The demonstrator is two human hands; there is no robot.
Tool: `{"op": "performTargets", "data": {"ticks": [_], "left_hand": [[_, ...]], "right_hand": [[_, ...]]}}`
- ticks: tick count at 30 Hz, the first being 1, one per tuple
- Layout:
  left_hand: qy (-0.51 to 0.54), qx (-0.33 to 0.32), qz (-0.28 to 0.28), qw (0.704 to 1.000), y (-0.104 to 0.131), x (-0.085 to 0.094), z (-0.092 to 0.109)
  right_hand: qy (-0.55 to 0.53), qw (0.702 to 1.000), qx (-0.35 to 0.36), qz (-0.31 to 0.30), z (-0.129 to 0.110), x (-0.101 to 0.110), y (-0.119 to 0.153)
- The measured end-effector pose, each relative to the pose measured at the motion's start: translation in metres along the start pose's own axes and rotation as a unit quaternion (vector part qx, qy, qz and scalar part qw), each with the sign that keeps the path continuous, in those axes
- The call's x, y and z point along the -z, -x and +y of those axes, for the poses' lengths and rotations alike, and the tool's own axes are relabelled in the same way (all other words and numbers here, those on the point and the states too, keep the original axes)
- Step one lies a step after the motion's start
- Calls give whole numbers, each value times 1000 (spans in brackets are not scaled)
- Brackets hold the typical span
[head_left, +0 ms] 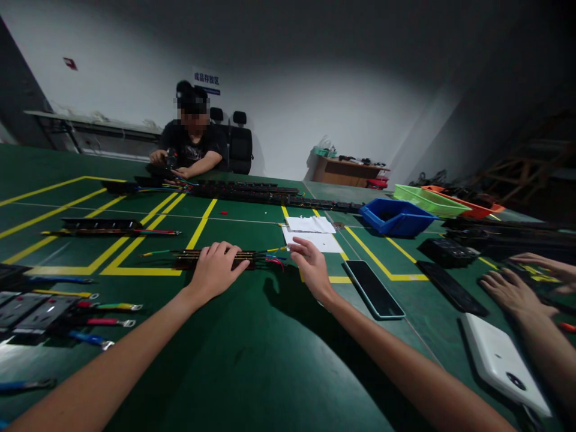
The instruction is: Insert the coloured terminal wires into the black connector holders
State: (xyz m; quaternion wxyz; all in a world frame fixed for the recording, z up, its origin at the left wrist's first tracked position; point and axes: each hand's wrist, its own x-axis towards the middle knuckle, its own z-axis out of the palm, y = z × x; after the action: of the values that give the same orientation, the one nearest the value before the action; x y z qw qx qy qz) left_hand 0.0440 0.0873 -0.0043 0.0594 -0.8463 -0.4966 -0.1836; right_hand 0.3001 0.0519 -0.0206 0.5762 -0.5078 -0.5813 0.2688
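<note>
Left hand [216,271] lies over the strip [193,259], fingers over the top, thumb toward 3 o'clock; gripping or just pressing, can't tell. Right hand [311,268] has its fingers apart, nothing seen in it, near the loose wires [275,260] at the strip's 3 o'clock end. Strip lies flat on the table [252,348], roughly along the 9-to-3 line.

Handling, my call: left palm light but firm so the strip can't skid; right fingertips take the wires near their base, one by one — no tugging on the thin ends, they'd likely snag or bend. Spread the colors before pinching, and mind the yellow lead at 2 o'clock.

Outward from the right hand: paper [319,241] at 12, phone [374,290] between 3 and 4. Blue bin [407,227] at 2 — inside dark, contents unclear. Green bin [443,210] just past it, contents not readable. Orange bin [486,211] beyond that, dark stuff in or behind it. Second strip [101,227] at 10 from the left hand, flat, no bin.
</note>
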Motion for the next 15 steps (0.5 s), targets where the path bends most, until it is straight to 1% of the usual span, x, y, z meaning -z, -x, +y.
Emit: {"op": "performTargets", "data": {"ticks": [3,5,7,10,13,15], "left_hand": [[-3,4,-1,1000,0,0,0],[0,2,0,1000,0,0,0],[9,2,0,1000,0,-1,0],[16,8,-3,1000,0,-1,0],[14,9,-5,1000,-1,0,0],[13,7,-5,1000,-1,1,0]], "right_hand": [[42,995,84,-25,-8,0,5],[100,989,109,-18,-7,2,7],[184,976,119,-11,-2,5,7],[291,947,128,-35,6,8,6],[349,926,120,-76,9,7,5],[361,921,111,-92,9,6,4]]}}
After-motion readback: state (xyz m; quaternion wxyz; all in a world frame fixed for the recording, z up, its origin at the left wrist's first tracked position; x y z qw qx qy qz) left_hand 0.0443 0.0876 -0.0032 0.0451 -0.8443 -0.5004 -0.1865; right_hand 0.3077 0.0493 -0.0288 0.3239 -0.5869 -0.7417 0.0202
